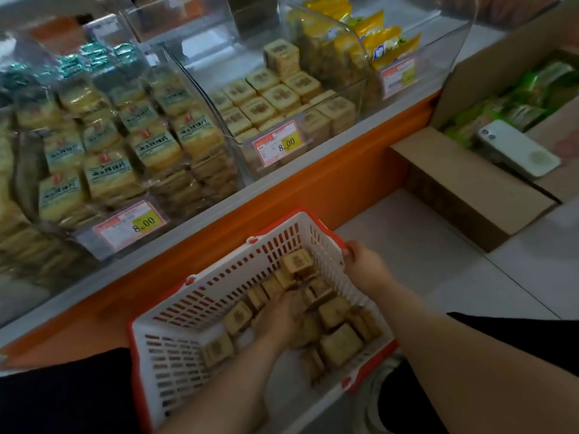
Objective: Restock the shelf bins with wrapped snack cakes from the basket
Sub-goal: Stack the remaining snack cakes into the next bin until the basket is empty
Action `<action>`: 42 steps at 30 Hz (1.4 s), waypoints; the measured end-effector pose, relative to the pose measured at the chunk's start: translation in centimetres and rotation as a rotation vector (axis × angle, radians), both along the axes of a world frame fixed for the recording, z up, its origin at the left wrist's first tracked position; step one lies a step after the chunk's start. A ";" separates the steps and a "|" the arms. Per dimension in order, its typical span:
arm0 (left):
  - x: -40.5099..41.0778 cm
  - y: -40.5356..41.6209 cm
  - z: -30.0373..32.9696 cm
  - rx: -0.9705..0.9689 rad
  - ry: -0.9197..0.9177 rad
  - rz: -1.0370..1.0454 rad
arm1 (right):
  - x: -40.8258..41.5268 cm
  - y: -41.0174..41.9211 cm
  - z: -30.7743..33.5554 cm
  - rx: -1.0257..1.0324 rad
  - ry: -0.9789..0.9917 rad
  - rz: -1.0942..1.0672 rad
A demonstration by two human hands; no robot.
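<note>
A white basket (175, 355) with a red rim sits low in front of me, holding several square wrapped snack cakes (340, 343). My left hand (280, 321) reaches down into the basket, fingers curled among the cakes; what it holds is hidden. My right hand (363, 261) grips the basket's far right rim. Above, a clear shelf bin (275, 145) holds several matching square cakes (275, 95) behind an 8.00 price tag.
A clear bin on the left (109, 145) is full of yellow wrapped cakes. Yellow packets (385, 39) fill the bin further right. An open cardboard box (470, 186) with green packets and a white phone (517, 148) stands on the floor at right.
</note>
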State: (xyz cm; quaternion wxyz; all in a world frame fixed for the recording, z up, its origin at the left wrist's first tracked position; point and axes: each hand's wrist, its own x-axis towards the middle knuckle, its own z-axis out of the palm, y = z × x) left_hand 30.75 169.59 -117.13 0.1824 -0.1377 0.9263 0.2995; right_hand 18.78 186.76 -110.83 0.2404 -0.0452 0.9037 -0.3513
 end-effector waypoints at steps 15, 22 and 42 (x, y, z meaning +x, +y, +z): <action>-3.1 0.3 -3.5 0.069 0.086 -0.028 | 0.0 -0.4 -1.9 0.092 0.122 0.042; -0.4 -1.2 2.2 -0.196 0.535 -0.239 | 0.7 -0.7 -0.6 0.065 0.128 0.066; -6.7 -2.5 25.0 -0.315 0.796 -0.091 | -7.5 -4.2 24.1 -0.581 -0.211 0.267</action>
